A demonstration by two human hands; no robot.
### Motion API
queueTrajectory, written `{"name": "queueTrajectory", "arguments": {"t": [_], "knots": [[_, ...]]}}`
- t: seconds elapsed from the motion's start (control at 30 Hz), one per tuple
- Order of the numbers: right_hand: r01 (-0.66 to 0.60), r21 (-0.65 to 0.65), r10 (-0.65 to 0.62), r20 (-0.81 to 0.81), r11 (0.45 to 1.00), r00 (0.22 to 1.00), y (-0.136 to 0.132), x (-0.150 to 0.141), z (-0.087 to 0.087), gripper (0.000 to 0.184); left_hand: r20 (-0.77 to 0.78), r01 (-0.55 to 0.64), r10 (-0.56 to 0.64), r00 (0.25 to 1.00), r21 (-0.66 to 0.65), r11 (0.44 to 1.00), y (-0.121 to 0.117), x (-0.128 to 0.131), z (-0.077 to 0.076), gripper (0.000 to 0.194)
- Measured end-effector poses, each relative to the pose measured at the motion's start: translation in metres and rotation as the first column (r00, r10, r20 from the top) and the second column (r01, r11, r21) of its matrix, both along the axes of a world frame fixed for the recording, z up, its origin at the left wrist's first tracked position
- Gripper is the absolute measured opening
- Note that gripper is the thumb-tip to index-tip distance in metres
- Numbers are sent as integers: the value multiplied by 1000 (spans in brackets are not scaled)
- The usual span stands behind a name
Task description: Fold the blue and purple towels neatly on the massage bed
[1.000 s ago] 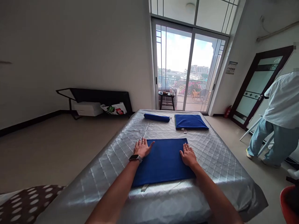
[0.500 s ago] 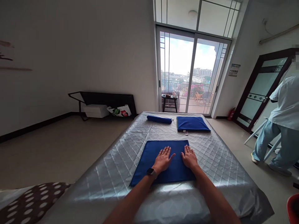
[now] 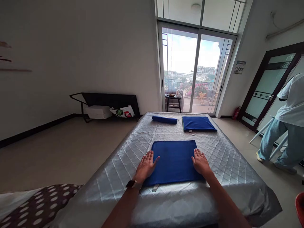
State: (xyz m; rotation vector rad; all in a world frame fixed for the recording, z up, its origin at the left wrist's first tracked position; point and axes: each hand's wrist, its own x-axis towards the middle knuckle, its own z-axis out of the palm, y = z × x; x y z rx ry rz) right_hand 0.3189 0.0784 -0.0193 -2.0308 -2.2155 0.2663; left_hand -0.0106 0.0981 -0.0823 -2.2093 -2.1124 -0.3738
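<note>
A flat blue cloth (image 3: 174, 161) lies spread on the silver quilted cover (image 3: 118, 174) in front of me, with a small pale tag at its near edge. My left hand (image 3: 146, 164), palm down with the thumb apart, rests over the cloth's left edge. On the opposite side, my right hand (image 3: 200, 161) lies flat along the right edge, fingers stretched out. Neither hand grips anything. Farther back are a rolled blue cloth (image 3: 164, 119) and a folded blue cloth (image 3: 199, 123), both apart from my hands.
At the right stands a person (image 3: 289, 110) in a white top beside a white-legged stand. A black bench-like frame (image 3: 109, 103) with a white box (image 3: 98, 112) is by the left wall. Brown polka-dot fabric (image 3: 40, 202) lies at lower left; a red object (image 3: 299, 207) shows at lower right.
My hands have moved apart, from the middle of the blue cloth out to its sides. The left hand travelled farther. The view has shifted slightly.
</note>
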Motion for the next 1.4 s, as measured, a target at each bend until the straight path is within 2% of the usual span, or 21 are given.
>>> {"name": "queueTrajectory", "arguments": {"t": [0.2,0.37,0.43,0.5,0.6,0.67,0.73,0.8,0.83,0.93,1.1,1.2,1.3,1.4], "knots": [[-10,13,10,-12,1000,1000,-41,3,-27,63,-32,2,-3,999,-37,999,1,-4,-3,81],[-11,8,12,-31,1000,999,-46,-2,-25,63,-53,-4,2,999,-54,999,0,-8,3,79],[-12,16,12,-45,1000,999,-46,-3,-23,63,-47,-38,35,998,-60,997,-2,1,9,81],[-10,19,11,-54,1000,998,-46,-4,-21,62,-26,-15,13,1000,-47,999,-7,26,14,83],[-11,24,13,-55,1000,998,-48,-5,-20,61,2,212,-212,977,-18,977,-19,90,19,76],[-26,28,28,-45,999,999,-49,-5,-19,61,6,386,-386,923,-23,922,-27,137,20,72],[-55,32,56,-27,998,998,-50,-4,-20,60,11,524,-524,852,-13,852,-34,173,20,67],[-72,43,73,-15,996,997,-50,-3,-21,60,10,582,-582,813,-10,813,-38,189,20,65],[-71,50,72,-15,996,997,-50,-3,-21,60,8,584,-584,812,-16,812,-40,189,20,65],[-46,68,49,-33,997,998,-51,-4,-20,60,-8,531,-532,847,-50,846,-42,161,14,66],[-31,69,35,-62,997,997,-54,-6,-14,60,-64,271,-274,959,-51,961,-49,61,-11,66],[-34,53,36,-53,998,998,-54,-6,-13,59,-101,152,-153,983,-20,988,-57,10,-27,68],[-31,36,31,-23,999,999,-53,-5,-13,59,-101,96,-95,990,10,995,-66,-6,-35,74],[-31,19,31,-1,999,1000,-54,-4,-13,60,-80,86,-82,993,51,995,-71,2,-33,72]]}}
